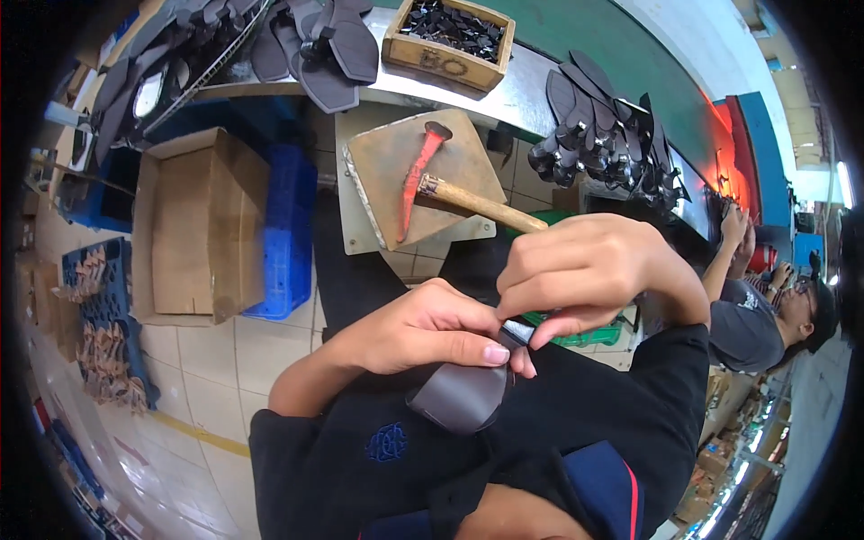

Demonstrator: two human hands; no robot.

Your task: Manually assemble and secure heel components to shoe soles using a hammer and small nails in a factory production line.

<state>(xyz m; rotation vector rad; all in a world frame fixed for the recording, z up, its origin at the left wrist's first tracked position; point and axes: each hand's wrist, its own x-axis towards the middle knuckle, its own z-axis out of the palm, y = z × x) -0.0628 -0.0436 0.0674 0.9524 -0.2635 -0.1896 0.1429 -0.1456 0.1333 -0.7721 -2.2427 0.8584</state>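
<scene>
Close in front of my chest, my left hand (pixel 432 333) is closed on a smooth, dark grey-brown sandal strap (pixel 463 398), its wide curved part hanging below the thumb. At the strap's upper end is a small shiny black piece (pixel 517 332). The fingers of my right hand (pixel 585 274) are closed at that piece, thumb against its side; whether it is fixed to the strap I cannot tell. Just beyond, a hammer (pixel 477 203) with a red head and wooden handle rests on a worn square board (pixel 373 166). My right hand hides the handle's end.
A wooden box (pixel 441 61) of small black pieces stands on the bench between dark sandal soles (pixel 337 49) and sandals with shiny trims (pixel 598 126). Left are a cardboard box (pixel 180 243) and blue crate (pixel 288 234). Another person (pixel 756 315) works at right.
</scene>
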